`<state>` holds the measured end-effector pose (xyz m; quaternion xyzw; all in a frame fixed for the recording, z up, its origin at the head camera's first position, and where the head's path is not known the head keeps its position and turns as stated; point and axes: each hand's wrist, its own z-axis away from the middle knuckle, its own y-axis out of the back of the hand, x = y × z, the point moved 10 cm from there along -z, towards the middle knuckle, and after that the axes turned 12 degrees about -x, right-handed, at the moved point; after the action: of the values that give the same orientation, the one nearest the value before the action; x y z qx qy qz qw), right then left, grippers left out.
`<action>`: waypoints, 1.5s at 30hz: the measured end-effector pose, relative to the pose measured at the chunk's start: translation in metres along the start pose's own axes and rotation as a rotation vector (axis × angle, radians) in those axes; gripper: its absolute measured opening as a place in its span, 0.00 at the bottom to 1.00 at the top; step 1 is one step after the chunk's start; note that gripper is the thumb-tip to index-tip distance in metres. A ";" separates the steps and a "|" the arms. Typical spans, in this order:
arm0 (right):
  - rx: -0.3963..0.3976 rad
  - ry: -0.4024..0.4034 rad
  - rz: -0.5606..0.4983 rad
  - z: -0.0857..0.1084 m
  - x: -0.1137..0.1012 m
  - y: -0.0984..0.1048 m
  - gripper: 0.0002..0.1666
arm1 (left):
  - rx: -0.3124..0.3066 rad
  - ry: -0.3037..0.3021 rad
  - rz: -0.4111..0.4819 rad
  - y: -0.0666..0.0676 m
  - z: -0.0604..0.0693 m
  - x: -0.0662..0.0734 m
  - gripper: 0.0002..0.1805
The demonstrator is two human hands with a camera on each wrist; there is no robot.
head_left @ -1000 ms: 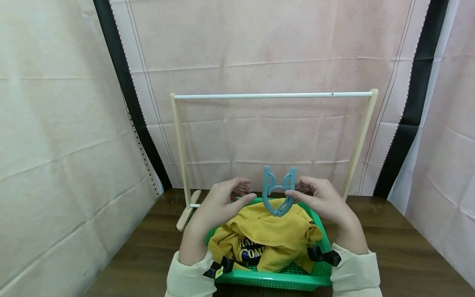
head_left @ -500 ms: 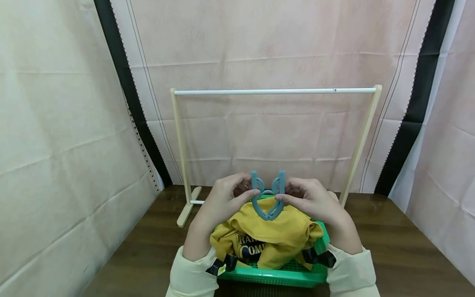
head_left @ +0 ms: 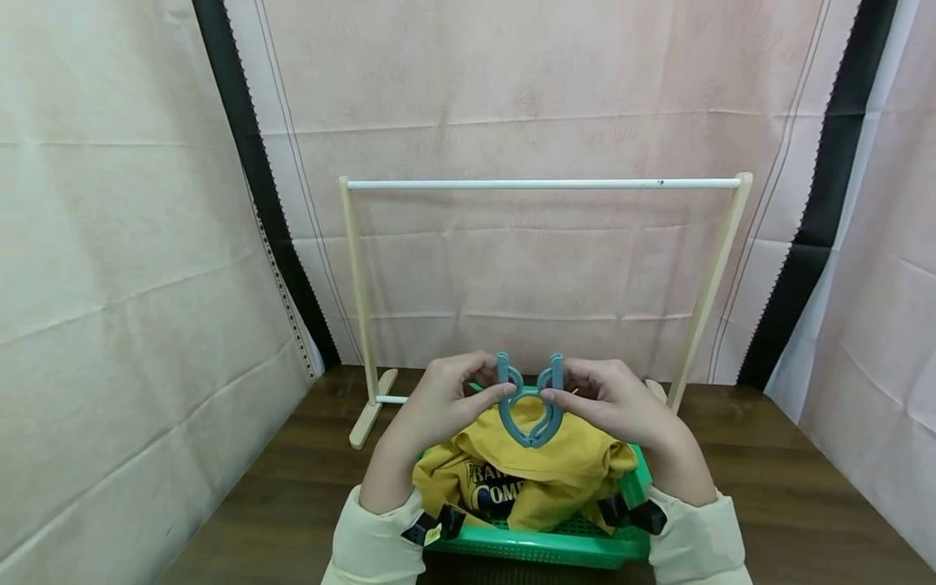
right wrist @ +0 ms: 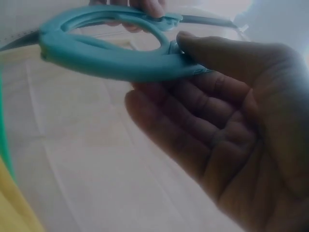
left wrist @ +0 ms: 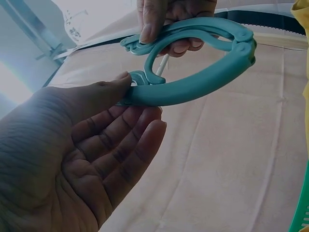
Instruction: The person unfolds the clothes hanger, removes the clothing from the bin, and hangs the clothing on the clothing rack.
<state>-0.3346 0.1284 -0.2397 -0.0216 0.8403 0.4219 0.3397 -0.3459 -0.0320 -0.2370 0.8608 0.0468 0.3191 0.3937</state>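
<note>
A blue folding clothes hanger (head_left: 504,418) is held over the basket, its two arms joined at a hinge at the bottom and their ends pointing up. In the head view, my left hand (head_left: 455,400) pinches its left arm, and my right hand (head_left: 610,398) pinches the right one. The left wrist view shows my thumb on top of the hanger (left wrist: 193,89) and the fingers beneath. Similarly, the right wrist view has the hanger (right wrist: 111,65) between thumb and fingers. Below lies a crumpled yellow garment (head_left: 556,455) with dark lettering.
A green basket (head_left: 541,551) holds the garment on a brown wooden table (head_left: 790,487). Behind it stands a rack with a white horizontal bar (head_left: 541,184) and cream side posts (head_left: 712,292). Pale cloth walls (head_left: 541,81) enclose the table on the back and sides.
My left hand, apart from the hanger a second ago, now pinches its left arm. The right hand has brought the hanger left and slightly down.
</note>
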 end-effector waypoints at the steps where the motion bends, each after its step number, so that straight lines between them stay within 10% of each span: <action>1: -0.003 0.006 -0.005 0.000 -0.001 -0.001 0.03 | -0.001 0.002 0.000 0.000 0.000 0.000 0.07; 45: -0.020 -0.083 -0.016 0.013 0.008 0.009 0.07 | 0.022 0.018 0.061 0.013 0.008 -0.006 0.06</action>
<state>-0.3368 0.1452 -0.2440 -0.0142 0.8210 0.4280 0.3776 -0.3483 -0.0482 -0.2348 0.8631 0.0277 0.3382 0.3741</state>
